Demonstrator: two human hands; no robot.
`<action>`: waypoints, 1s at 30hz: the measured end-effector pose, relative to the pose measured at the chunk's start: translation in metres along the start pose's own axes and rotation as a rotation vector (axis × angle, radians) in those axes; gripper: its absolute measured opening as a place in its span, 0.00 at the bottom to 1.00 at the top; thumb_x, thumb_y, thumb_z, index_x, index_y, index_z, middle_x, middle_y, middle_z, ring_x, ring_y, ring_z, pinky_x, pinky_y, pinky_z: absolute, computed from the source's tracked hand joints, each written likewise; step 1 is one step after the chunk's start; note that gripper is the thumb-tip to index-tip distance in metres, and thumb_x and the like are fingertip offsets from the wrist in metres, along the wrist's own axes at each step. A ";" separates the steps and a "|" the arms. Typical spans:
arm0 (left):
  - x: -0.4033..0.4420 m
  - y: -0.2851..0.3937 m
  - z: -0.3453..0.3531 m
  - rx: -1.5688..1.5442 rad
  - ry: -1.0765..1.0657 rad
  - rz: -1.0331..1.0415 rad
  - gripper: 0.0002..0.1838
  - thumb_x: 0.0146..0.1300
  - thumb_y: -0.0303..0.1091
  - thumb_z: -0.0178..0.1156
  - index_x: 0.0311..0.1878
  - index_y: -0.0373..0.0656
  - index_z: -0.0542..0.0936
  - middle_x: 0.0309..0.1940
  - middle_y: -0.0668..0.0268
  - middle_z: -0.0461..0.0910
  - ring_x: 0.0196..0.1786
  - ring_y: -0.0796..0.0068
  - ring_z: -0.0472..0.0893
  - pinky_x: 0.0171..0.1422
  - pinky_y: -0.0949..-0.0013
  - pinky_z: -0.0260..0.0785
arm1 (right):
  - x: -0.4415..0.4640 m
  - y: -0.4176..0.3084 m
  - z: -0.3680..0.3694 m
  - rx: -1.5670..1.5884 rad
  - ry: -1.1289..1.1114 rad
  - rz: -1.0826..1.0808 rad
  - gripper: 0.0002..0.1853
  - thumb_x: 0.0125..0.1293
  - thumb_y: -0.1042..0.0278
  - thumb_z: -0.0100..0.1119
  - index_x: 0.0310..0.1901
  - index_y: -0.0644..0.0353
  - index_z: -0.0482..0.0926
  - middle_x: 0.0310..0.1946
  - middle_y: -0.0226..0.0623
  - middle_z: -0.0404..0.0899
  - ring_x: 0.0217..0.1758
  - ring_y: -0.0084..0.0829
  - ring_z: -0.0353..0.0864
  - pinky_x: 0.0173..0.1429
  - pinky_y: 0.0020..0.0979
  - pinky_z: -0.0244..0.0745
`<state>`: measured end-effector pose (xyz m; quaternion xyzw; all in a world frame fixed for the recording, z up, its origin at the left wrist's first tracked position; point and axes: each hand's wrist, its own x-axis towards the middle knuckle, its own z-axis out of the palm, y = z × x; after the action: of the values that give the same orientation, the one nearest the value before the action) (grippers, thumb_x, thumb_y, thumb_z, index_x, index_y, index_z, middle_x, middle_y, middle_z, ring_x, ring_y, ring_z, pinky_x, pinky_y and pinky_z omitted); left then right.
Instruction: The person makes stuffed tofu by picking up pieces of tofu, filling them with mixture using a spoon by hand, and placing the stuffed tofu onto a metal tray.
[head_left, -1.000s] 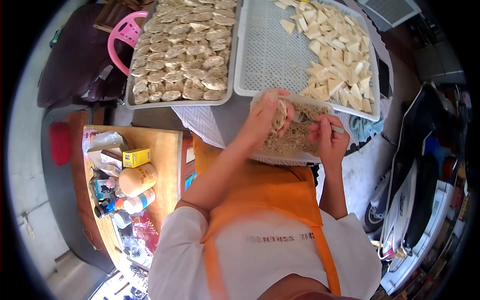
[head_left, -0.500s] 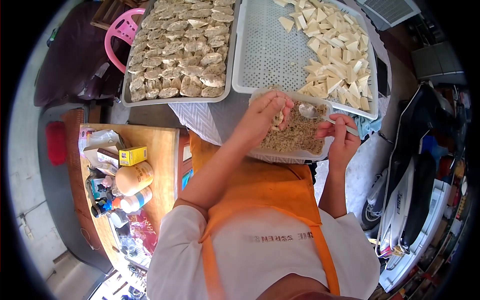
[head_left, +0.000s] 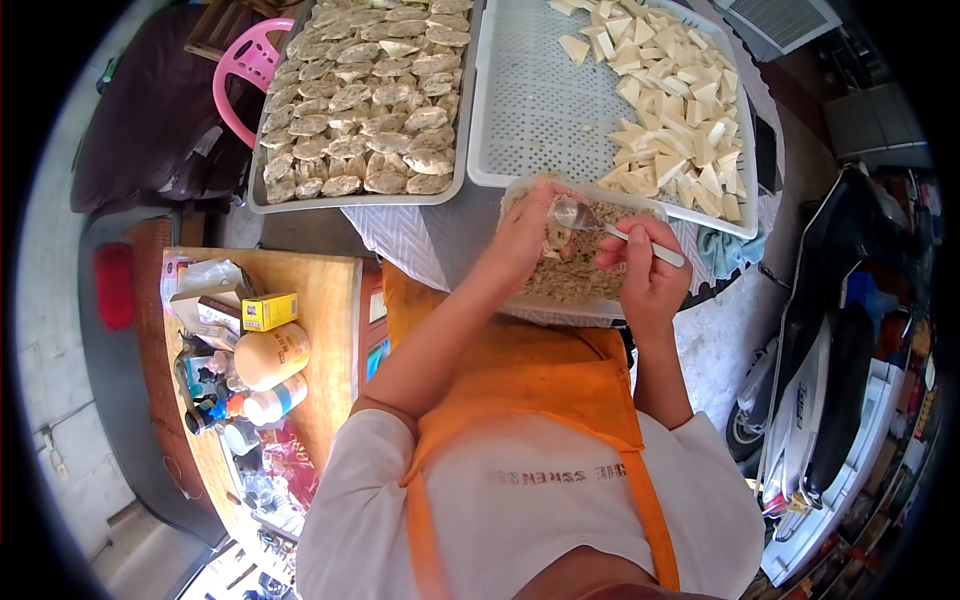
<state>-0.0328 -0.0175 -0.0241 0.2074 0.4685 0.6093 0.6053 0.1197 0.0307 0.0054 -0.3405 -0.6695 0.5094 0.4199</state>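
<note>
My left hand (head_left: 522, 238) is curled round a pale piece of tofu (head_left: 556, 240), mostly hidden by the fingers. In my right hand (head_left: 650, 268) is a metal spoon (head_left: 572, 212), gripped by its pale handle. The spoon's bowl is at the left fingers, against or just over the tofu piece; which of these I cannot tell. Both hands are above a plastic container (head_left: 560, 312) holding brown, crumbly minced filling (head_left: 585, 275). Beyond it, a perforated white tray (head_left: 535, 120) carries many cut tofu triangles (head_left: 690, 110) on its right side.
A grey tray (head_left: 350, 207) at the back left holds rows of filled, coated pieces (head_left: 385, 95). Behind it is a pink steering-wheel-shaped object (head_left: 232, 85). A wooden table (head_left: 325, 290) with jars and boxes stands left. A blue cloth (head_left: 728, 252) and a scooter (head_left: 810, 410) are right.
My right hand has moved left with the spoon, bringing its bowl from over the filling to my left fingers. My left hand stays nearly in place, still round the tofu piece.
</note>
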 end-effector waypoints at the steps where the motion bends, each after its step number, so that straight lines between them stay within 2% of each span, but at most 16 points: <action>1: 0.001 -0.002 0.000 -0.037 -0.001 -0.001 0.30 0.74 0.57 0.32 0.47 0.41 0.75 0.34 0.67 0.75 0.33 0.76 0.74 0.38 0.72 0.69 | -0.001 0.000 -0.001 -0.003 0.007 -0.001 0.09 0.71 0.74 0.47 0.40 0.68 0.77 0.26 0.37 0.80 0.23 0.21 0.79 0.27 0.21 0.74; 3: 0.004 -0.005 -0.001 -0.113 -0.008 0.003 0.27 0.74 0.55 0.33 0.45 0.42 0.75 0.33 0.67 0.76 0.32 0.78 0.74 0.33 0.74 0.69 | 0.000 -0.001 -0.005 -0.012 0.021 -0.008 0.09 0.71 0.73 0.46 0.40 0.68 0.77 0.26 0.37 0.80 0.23 0.21 0.79 0.27 0.21 0.74; 6: 0.005 -0.005 0.000 -0.056 -0.005 0.002 0.28 0.74 0.56 0.32 0.44 0.42 0.75 0.33 0.67 0.76 0.35 0.78 0.75 0.33 0.75 0.69 | -0.003 -0.002 -0.012 0.170 -0.070 0.006 0.09 0.71 0.74 0.46 0.40 0.70 0.77 0.26 0.38 0.79 0.23 0.22 0.79 0.27 0.21 0.75; 9: 0.004 -0.003 0.001 -0.067 0.009 -0.038 0.33 0.73 0.61 0.29 0.45 0.43 0.76 0.35 0.68 0.75 0.35 0.76 0.73 0.35 0.72 0.68 | -0.008 0.001 -0.010 0.009 -0.156 -0.045 0.09 0.70 0.75 0.46 0.40 0.71 0.76 0.26 0.39 0.80 0.23 0.23 0.79 0.27 0.23 0.76; 12: 0.005 -0.003 0.001 -0.088 0.018 -0.019 0.32 0.73 0.60 0.29 0.45 0.43 0.75 0.34 0.69 0.74 0.35 0.77 0.73 0.34 0.73 0.67 | -0.005 0.004 -0.024 0.032 -0.063 -0.015 0.10 0.71 0.74 0.46 0.40 0.71 0.76 0.25 0.41 0.80 0.22 0.25 0.80 0.27 0.24 0.77; 15: 0.005 -0.002 0.001 -0.166 -0.043 0.034 0.26 0.74 0.55 0.35 0.35 0.44 0.74 0.25 0.68 0.72 0.26 0.80 0.71 0.25 0.75 0.64 | 0.002 0.007 -0.040 0.128 0.097 0.000 0.10 0.71 0.72 0.46 0.39 0.70 0.76 0.25 0.41 0.80 0.22 0.26 0.80 0.27 0.25 0.76; 18: 0.003 0.002 -0.016 0.053 -0.228 -0.108 0.22 0.75 0.48 0.37 0.33 0.44 0.73 0.28 0.71 0.72 0.28 0.78 0.71 0.32 0.74 0.65 | 0.002 0.010 -0.044 0.119 0.161 0.036 0.11 0.71 0.70 0.46 0.39 0.69 0.76 0.24 0.40 0.79 0.20 0.26 0.79 0.27 0.24 0.76; 21: 0.001 -0.014 -0.009 -0.043 -0.034 0.046 0.19 0.73 0.41 0.41 0.26 0.44 0.71 0.21 0.70 0.70 0.23 0.79 0.69 0.27 0.76 0.62 | 0.000 0.017 -0.040 0.099 0.142 0.064 0.11 0.72 0.69 0.46 0.39 0.68 0.75 0.24 0.38 0.79 0.20 0.24 0.78 0.27 0.23 0.75; 22: -0.007 0.002 0.001 0.141 0.026 0.081 0.19 0.72 0.39 0.44 0.24 0.44 0.71 0.18 0.70 0.69 0.21 0.80 0.68 0.22 0.77 0.59 | -0.002 0.017 -0.038 0.102 0.119 0.089 0.11 0.72 0.69 0.46 0.39 0.68 0.76 0.24 0.38 0.79 0.20 0.24 0.78 0.27 0.22 0.75; 25: -0.016 0.023 0.013 0.084 0.018 0.008 0.18 0.71 0.38 0.46 0.23 0.44 0.70 0.18 0.70 0.69 0.22 0.82 0.68 0.20 0.77 0.57 | -0.005 0.019 -0.033 0.103 0.067 0.137 0.10 0.72 0.70 0.47 0.40 0.67 0.76 0.24 0.37 0.79 0.20 0.21 0.77 0.26 0.21 0.74; 28: -0.011 0.014 0.001 0.138 -0.022 -0.068 0.19 0.72 0.37 0.43 0.23 0.42 0.70 0.18 0.70 0.69 0.22 0.82 0.68 0.20 0.76 0.57 | -0.007 0.020 -0.030 0.079 0.039 0.147 0.09 0.71 0.71 0.48 0.40 0.67 0.76 0.24 0.36 0.79 0.21 0.20 0.77 0.26 0.20 0.74; 30: -0.009 0.007 -0.004 0.003 -0.065 -0.035 0.19 0.71 0.36 0.43 0.23 0.42 0.70 0.18 0.71 0.69 0.21 0.82 0.68 0.20 0.77 0.57 | -0.008 0.019 -0.031 0.062 0.023 0.136 0.09 0.71 0.71 0.48 0.40 0.67 0.76 0.24 0.36 0.79 0.21 0.19 0.77 0.27 0.20 0.74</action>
<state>-0.0381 -0.0261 -0.0178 0.2199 0.4530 0.5906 0.6306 0.1520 0.0412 -0.0106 -0.3778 -0.6237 0.5534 0.4025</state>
